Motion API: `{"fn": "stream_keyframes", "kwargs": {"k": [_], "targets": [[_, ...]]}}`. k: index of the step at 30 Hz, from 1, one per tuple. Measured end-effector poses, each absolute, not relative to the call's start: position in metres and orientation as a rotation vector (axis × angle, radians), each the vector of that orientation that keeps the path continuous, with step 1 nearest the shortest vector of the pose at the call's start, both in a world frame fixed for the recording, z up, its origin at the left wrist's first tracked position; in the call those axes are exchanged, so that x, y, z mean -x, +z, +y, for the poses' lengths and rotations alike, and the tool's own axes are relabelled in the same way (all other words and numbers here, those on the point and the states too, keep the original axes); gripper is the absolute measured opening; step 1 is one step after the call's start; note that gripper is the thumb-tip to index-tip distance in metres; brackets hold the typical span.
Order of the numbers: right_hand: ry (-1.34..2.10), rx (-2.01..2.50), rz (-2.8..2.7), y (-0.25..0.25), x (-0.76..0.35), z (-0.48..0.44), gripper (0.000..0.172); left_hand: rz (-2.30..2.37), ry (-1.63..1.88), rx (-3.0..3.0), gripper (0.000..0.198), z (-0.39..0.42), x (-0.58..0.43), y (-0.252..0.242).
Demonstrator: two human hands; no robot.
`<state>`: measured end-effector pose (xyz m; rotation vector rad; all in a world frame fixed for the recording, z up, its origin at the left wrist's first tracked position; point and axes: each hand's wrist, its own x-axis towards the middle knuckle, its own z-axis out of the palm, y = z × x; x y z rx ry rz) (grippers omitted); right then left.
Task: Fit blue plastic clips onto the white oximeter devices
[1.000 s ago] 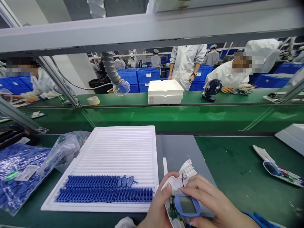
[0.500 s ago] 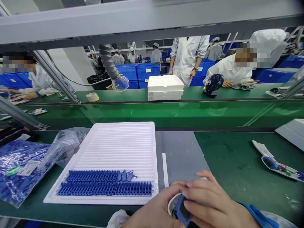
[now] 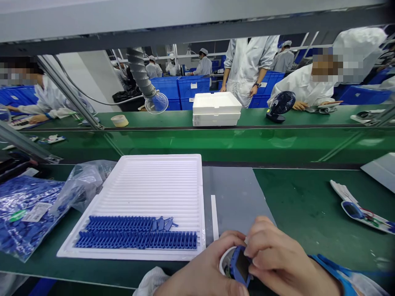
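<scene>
At the bottom centre my left hand (image 3: pixel 212 267) is wrapped round a small device with a white rounded shell and a blue frame (image 3: pixel 239 265) about a dark, screen-like face. A bit of green shows inside the shell. My right hand (image 3: pixel 277 255) is closed at the device's upper right edge, thumb and fingers pinched against the blue frame. Whether a small part sits between those fingertips is hidden. Left of my hands lies a white ribbed tray (image 3: pixel 160 185), with rows of small blue plastic parts (image 3: pixel 135 239) standing in its grooves and several leaning loose.
A grey mat (image 3: pixel 237 197) with a white strip (image 3: pixel 214 218) lies beyond my hands. To the left is a plastic bag of blue parts (image 3: pixel 27 209). An open white device shell (image 3: pixel 361 211) lies right. Behind the green divider (image 3: pixel 185 144) stand white boxes (image 3: pixel 216 119) and a fan (image 3: pixel 280 107).
My right fingers have drawn back from over the device's face to its upper right edge, so more of the blue frame shows. My left hand keeps hold. The view has shifted slightly.
</scene>
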<state>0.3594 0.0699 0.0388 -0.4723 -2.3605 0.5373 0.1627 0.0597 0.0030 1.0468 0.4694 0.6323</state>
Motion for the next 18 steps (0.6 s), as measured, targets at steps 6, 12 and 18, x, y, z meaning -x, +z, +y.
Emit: {"fn": "stream_keyframes", "kwargs": {"k": [6,12,18], "targets": [[0.838,0.582,-2.349,0.046,-0.354,0.074,0.018,0.479,0.597,-1.163,0.075,0.058,-0.162,0.005],[0.899,0.618,-2.463,0.054,-0.355,0.068,0.015,0.491,0.631,-1.136,0.069,0.06,-0.161,-0.003],[0.801,0.557,-2.304,0.041,-0.357,0.061,0.027,0.509,0.662,-1.115,0.067,0.065,-0.159,-0.002]]}}
